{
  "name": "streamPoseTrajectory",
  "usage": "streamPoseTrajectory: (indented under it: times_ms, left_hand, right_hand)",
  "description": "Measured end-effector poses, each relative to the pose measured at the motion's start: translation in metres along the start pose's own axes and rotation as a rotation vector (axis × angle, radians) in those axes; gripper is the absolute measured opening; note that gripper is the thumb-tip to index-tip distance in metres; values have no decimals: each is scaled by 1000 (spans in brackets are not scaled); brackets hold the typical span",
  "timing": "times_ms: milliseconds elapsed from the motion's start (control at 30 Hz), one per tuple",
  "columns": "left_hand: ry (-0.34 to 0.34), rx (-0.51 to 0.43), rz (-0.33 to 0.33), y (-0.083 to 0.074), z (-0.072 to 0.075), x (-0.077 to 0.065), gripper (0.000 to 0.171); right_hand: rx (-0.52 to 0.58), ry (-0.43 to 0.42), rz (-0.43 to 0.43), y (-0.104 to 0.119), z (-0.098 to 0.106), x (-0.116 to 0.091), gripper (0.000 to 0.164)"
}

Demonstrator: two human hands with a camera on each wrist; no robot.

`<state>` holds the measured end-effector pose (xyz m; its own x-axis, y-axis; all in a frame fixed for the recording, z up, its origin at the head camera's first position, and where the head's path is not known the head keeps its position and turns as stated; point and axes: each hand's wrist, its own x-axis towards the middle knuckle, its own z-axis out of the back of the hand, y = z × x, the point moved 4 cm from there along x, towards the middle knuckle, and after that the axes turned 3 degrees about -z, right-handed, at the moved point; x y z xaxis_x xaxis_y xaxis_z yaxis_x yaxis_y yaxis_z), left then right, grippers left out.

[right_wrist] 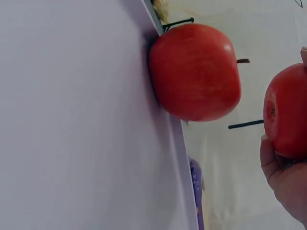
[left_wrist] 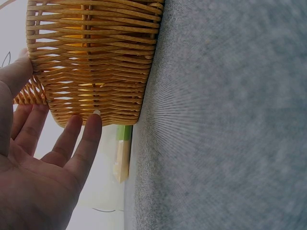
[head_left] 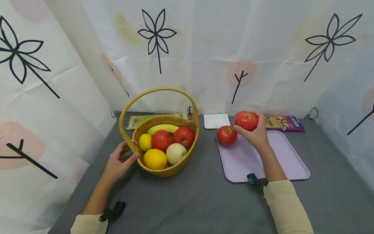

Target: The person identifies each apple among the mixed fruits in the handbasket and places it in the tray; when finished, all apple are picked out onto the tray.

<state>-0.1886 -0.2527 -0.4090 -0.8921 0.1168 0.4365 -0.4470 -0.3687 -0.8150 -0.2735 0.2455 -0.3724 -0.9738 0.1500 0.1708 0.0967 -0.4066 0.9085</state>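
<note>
In the head view, my right hand (head_left: 256, 134) holds a red apple (head_left: 246, 120) above the back left part of a lilac tray (head_left: 287, 156). A second red apple (head_left: 227, 135) rests at the tray's back left corner; its stem shows in the right wrist view. On the left, my left hand (head_left: 119, 161) grips a woven basket (head_left: 166, 172) at its left side, by the foot of the handle. Its thumb and fingers lie on either side there in the left wrist view. Inside the basket are a banana (head_left: 162, 129), two red apples (head_left: 183, 136), a pale round fruit (head_left: 176, 153) and yellow fruits (head_left: 155, 159).
Behind the basket lies a green packet (head_left: 137, 121). A white square (head_left: 216, 121) lies at the back middle, and a purple and gold packet (head_left: 284, 123) behind the tray. Printed white cloth (head_left: 204, 42) walls the grey table (head_left: 187, 201) at the back and sides.
</note>
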Motion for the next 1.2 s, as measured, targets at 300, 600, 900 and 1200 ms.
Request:
streamPoseTrajectory:
  times_ms: [300,600,900,1200]
  left_hand:
    - [3,5,-21,-13,-1,1,50]
    - [2,-1,-16,0,1,0,50]
    - [-3,10,-11,5,2,-1,49]
    - [-1,0,-11,3,2,-1,51]
  right_hand:
    - [-75,31,-121,-27,18,8,100]
    - [-173,175,-139,-48,22,11,97]
    - [-243,270,-197,-44,16,8,97]
    - [-282,330,-199,-43,16,8,106]
